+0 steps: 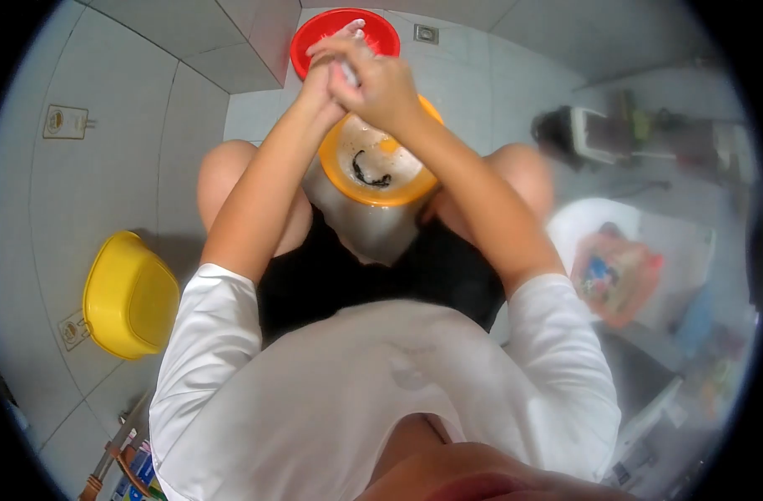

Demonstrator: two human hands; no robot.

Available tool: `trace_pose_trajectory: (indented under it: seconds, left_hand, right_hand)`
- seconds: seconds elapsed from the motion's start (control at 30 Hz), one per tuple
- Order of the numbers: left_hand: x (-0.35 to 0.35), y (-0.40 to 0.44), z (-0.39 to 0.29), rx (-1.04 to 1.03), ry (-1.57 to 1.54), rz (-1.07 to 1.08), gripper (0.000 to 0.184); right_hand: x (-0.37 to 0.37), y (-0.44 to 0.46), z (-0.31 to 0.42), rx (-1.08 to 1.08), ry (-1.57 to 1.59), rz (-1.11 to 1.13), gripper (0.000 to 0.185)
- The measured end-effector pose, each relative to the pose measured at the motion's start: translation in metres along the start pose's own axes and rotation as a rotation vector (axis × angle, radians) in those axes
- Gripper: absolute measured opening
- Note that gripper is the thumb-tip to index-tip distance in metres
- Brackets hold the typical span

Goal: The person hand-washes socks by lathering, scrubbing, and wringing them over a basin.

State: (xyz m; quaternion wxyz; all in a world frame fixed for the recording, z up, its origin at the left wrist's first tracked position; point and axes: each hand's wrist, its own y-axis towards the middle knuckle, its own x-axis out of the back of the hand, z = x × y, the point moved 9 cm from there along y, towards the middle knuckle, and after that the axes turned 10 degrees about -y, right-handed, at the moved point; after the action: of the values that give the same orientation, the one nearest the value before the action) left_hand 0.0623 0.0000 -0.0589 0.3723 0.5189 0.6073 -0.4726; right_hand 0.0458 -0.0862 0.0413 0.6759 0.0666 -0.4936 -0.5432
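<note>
My left hand and my right hand are pressed together, fingers overlapping, above the far rim of an orange basin. Some fingertips point up and away. Between the palms a small whitish patch shows; whether it is foam or an object I cannot make out. Both hands look closed around it. Cloudy, foamy water fills the basin, with a dark curved strand and a small orange thing in it. Just beyond my hands sits a red basin, partly covered by them, with something reddish inside.
A yellow basin leans by the tiled wall on the left. On the right are a blurred white container and a pinkish bag with coloured items. A floor drain lies beside the red basin. My knees flank the orange basin.
</note>
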Motion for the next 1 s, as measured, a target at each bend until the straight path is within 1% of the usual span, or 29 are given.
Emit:
trace_pose_trajectory:
  seconds: [0.03,0.07,0.1,0.17,0.2,0.23,0.27,0.3,0.33,0.37,0.4,0.43,0.5,0.53,0.57,0.6,0.63,0.67,0.7,0.73,0.77,0.8,0.83,0.87,0.9,0.93,0.97,1.0]
  left_hand:
    - [-0.004,-0.004,0.008,0.003,0.001,0.000,0.032]
    - [-0.011,-0.006,0.018,-0.001,0.131,0.029,0.031]
    - [-0.019,-0.006,0.024,-0.007,0.260,0.060,0.031]
    - [-0.023,-0.002,0.024,-0.003,0.302,0.089,0.032]
    - [-0.019,-0.002,0.016,-0.047,0.311,0.057,0.032]
    - [-0.011,-0.001,0.005,-0.089,0.320,0.025,0.033]
    - [0.019,0.025,-0.001,-0.050,0.320,0.154,0.036]
    - [0.029,0.033,0.001,-0.049,0.322,0.153,0.036]
    - [0.015,0.032,0.014,0.094,0.106,0.404,0.037]
    - [-0.026,0.009,0.021,0.235,-0.116,0.652,0.038]
    - [0.007,0.010,0.027,0.017,0.111,0.052,0.036]
    - [-0.010,0.004,0.036,0.014,0.112,0.058,0.036]
    - [-0.025,-0.001,0.037,-0.066,0.413,-0.005,0.035]
    - [-0.028,-0.003,0.033,-0.067,0.460,-0.005,0.036]
    - [-0.012,0.002,0.024,-0.065,0.460,-0.004,0.036]
    - [0.002,0.013,0.012,-0.085,0.449,0.146,0.036]
    - [0.007,0.023,0.001,-0.105,0.436,0.296,0.036]
    - [-0.020,0.017,0.008,0.148,-0.029,0.607,0.036]
    - [-0.017,0.014,0.012,0.148,-0.028,0.607,0.036]
    - [-0.016,0.007,0.021,0.138,-0.053,0.432,0.036]
    - [-0.019,-0.002,0.031,0.127,-0.080,0.259,0.035]
    - [-0.020,-0.009,0.026,-0.054,0.157,-0.017,0.031]
    - [-0.022,-0.007,0.025,-0.055,0.154,-0.017,0.031]
    - [-0.027,-0.004,0.022,-0.069,0.236,0.015,0.029]
    - [-0.032,-0.002,0.019,-0.082,0.321,0.046,0.028]
    - [-0.018,0.001,0.011,-0.106,0.253,0.015,0.027]
    - [0.004,0.010,0.004,-0.106,0.255,0.015,0.027]
    - [0.021,0.022,-0.001,-0.102,0.168,0.148,0.027]
  right_hand:
    - [-0.001,0.004,-0.005,0.023,-0.055,-0.019,0.023]
    - [0.011,0.013,-0.024,-0.141,0.026,-0.101,0.021]
    - [0.013,0.016,-0.022,-0.139,0.024,-0.101,0.021]
    - [0.025,0.008,-0.044,-0.408,0.107,-0.234,0.020]
    - [0.020,0.001,-0.030,-0.265,0.054,-0.230,0.020]
    - [0.022,-0.006,-0.019,-0.264,0.055,-0.230,0.020]
    - [0.014,-0.009,0.011,-0.090,0.068,-0.072,0.021]
    - [0.002,-0.013,0.036,0.083,0.081,0.086,0.021]
    - [0.001,-0.010,0.041,0.188,-0.063,0.050,0.022]
    - [-0.002,-0.001,0.031,0.188,-0.061,0.048,0.022]
    - [0.003,0.012,-0.002,-0.025,-0.019,-0.031,0.021]
    - [0.010,0.017,-0.029,-0.236,0.024,-0.111,0.021]
    - [0.014,0.015,-0.031,-0.263,0.007,-0.151,0.019]
    - [0.017,0.011,-0.034,-0.294,-0.009,-0.189,0.017]
    - [0.019,0.006,-0.036,-0.328,-0.025,-0.228,0.015]
    - [0.013,-0.001,-0.014,-0.158,0.112,-0.227,0.015]
    - [0.019,-0.006,-0.004,-0.160,0.111,-0.228,0.015]
    - [0.015,-0.006,0.027,0.044,-0.018,-0.102,0.015]
    - [0.005,-0.009,0.050,0.248,-0.146,0.026,0.016]
    - [-0.001,-0.006,0.035,0.248,-0.257,0.028,0.015]
    - [0.000,0.004,0.027,0.246,-0.256,0.027,0.015]
    - [0.018,0.019,-0.004,-0.052,-0.091,-0.099,0.016]
    - [0.029,0.021,-0.038,-0.348,0.076,-0.221,0.016]
    - [0.027,0.018,-0.051,-0.388,0.077,-0.232,0.017]
    - [0.023,0.008,-0.051,-0.386,0.078,-0.231,0.017]
    - [0.009,0.000,-0.038,-0.285,0.018,-0.121,0.018]
    - [-0.004,-0.007,-0.024,-0.185,-0.040,-0.011,0.019]
    - [-0.009,-0.012,-0.004,-0.055,-0.043,0.025,0.023]
